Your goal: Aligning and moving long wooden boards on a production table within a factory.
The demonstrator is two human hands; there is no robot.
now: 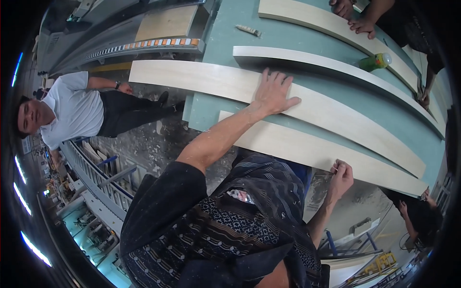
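Observation:
My left hand (276,92) lies flat with its fingers spread on a long pale wooden board (345,109), whose left end juts past the green table (221,62). My right hand (341,176) is closed at the front edge of a nearer pale board (293,143). Its fingertips are pinched together there, and whatever they hold, if anything, is too small to make out. Beyond these boards, a third board (307,57) stands on its narrow edge. A fourth board (307,18) lies farther back.
Another person's hands (361,24) rest at the far board. A co-worker's hand (426,194) is by the nearer board's right end. A green bottle (375,62) and a small tube-like item (248,30) are on the table. At the left stands a person in a white shirt (77,108), near a roller conveyor (98,170).

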